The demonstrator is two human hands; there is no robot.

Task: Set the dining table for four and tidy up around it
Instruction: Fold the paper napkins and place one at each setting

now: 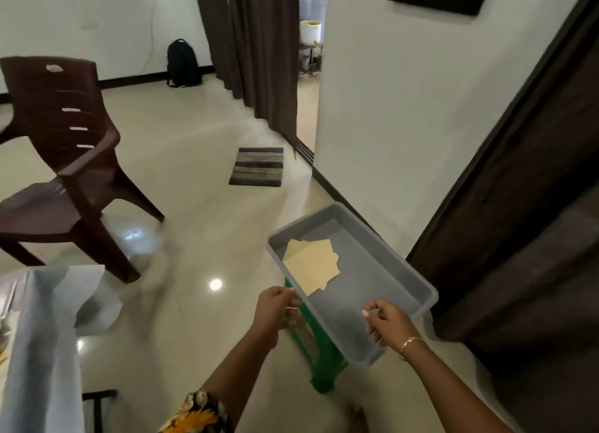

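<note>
A grey plastic tray sits tilted over a green plastic stool, low and right of centre. Several beige paper napkins lie inside it toward its left end. My left hand grips the tray's near left rim. My right hand grips the near right rim, a thin bracelet on its wrist. The corner of the dining table, draped in a pale blue cloth, shows at the lower left.
A dark brown plastic chair stands at the left. A striped mat lies on the glossy floor before a curtained doorway. A black backpack leans on the far wall. A dark door frame rises on the right.
</note>
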